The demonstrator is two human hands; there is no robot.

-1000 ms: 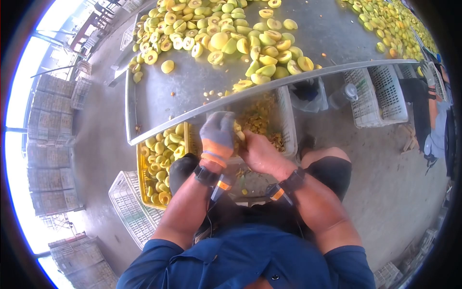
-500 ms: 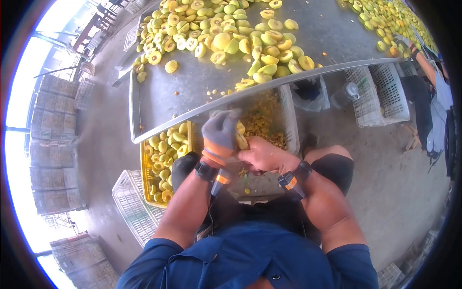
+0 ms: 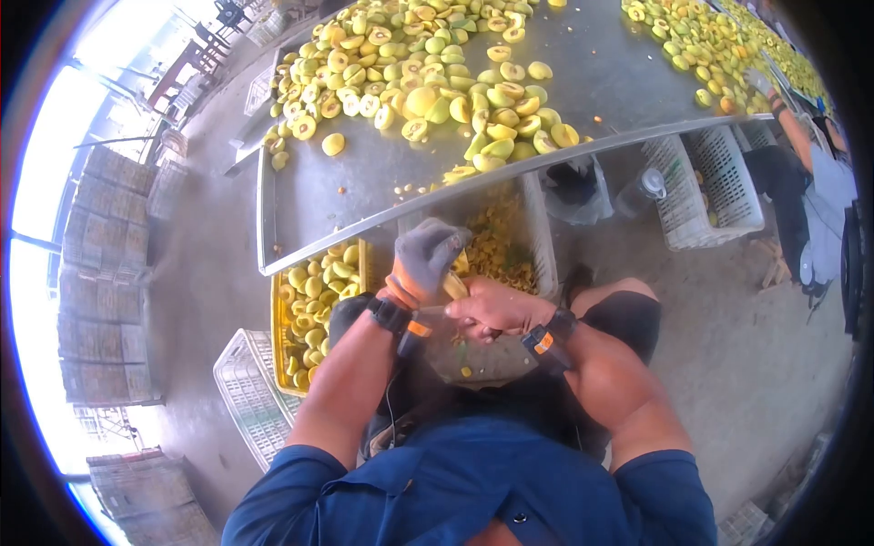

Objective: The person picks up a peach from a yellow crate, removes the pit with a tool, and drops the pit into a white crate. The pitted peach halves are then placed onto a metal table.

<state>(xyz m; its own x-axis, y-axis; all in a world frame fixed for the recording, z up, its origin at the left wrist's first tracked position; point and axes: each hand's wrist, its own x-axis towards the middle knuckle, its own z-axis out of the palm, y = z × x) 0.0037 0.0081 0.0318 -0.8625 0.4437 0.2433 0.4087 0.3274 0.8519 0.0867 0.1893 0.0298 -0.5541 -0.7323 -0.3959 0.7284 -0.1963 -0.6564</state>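
My left hand [image 3: 424, 258], in a grey and orange glove, is closed around a yellow piece of fruit that looks like a peach half [image 3: 454, 287]. Bare and curled, my right hand [image 3: 503, 308] meets it from the right; what lies inside its fingers is hidden. Both hands are in front of the metal table's near edge, above a pale crate [image 3: 543, 238] of yellow scraps [image 3: 499, 238]. A yellow crate [image 3: 277, 338] full of peach halves [image 3: 312, 289] stands left of my left hand.
Many peach halves [image 3: 428, 91] lie heaped on the metal table [image 3: 319, 200]. An empty-looking white crate [image 3: 246, 382] is at my left. On the right are white crates [image 3: 719, 196], a clear jug [image 3: 648, 185] and a co-worker's arm [image 3: 794, 132] reaching to another heap.
My hands still work close together on the fruit, with the left glove tilted a little more to the right. The whole view has shifted slightly; the co-worker's hand has moved up.
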